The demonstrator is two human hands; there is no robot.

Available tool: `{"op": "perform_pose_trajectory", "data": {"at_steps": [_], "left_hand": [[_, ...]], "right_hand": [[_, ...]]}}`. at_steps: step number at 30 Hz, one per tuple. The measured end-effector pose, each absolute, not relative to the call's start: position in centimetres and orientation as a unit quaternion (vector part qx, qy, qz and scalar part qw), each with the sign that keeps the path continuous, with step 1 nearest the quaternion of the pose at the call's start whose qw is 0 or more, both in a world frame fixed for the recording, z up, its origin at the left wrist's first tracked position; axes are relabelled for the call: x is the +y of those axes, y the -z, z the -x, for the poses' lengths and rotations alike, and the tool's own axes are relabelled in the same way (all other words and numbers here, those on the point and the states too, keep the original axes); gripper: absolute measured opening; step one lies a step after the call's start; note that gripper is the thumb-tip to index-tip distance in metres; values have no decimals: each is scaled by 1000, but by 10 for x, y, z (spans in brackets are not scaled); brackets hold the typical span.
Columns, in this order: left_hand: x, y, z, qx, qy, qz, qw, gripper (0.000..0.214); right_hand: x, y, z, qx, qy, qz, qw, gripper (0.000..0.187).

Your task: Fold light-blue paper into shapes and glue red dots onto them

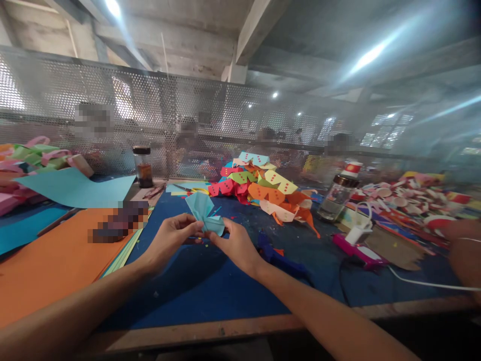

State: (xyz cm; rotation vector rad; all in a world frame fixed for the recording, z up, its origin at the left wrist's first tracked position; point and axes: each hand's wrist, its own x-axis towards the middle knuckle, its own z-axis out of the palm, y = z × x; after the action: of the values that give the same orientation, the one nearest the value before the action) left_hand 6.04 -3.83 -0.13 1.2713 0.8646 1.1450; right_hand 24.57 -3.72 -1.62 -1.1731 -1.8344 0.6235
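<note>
Pinching a folded light-blue paper piece (205,213) between them, the left hand (171,238) and right hand (233,245) hold it just above the blue table (195,281). Light and easily creased, it seems best gripped at its folded base, near the pile of coloured paper shapes (263,188).

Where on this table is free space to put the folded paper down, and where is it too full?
Free: the blue mat below the left hand and right hand, down to the wooden edge; the near part of the orange sheet. Crowded: the paper pile behind the folded paper, and the right side with glue gun, jar and cable.
</note>
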Motion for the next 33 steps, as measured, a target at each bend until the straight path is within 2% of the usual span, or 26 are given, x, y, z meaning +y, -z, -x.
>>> {"op": "perform_pose_trajectory", "data": {"at_steps": [3, 9, 16, 22, 33], "left_hand": [[-37, 2, -59, 379, -499, -535, 567, 32], [-34, 1, -56, 384, -520, -510, 567, 31], [-35, 3, -56, 374, -522, -505, 577, 32], [-35, 3, -57, 370, -515, -506, 585, 32], [-33, 6, -56, 363, -514, -505, 590, 31]], "right_hand": [[-40, 14, -245, -733, -271, 458, 425, 19], [-45, 5, -245, -705, -352, 429, 441, 42], [-44, 10, -245, -741, -324, 433, 398, 31], [-43, 11, -244, -748, -308, 436, 395, 24], [-43, 9, -244, -756, -301, 428, 393, 23]]}}
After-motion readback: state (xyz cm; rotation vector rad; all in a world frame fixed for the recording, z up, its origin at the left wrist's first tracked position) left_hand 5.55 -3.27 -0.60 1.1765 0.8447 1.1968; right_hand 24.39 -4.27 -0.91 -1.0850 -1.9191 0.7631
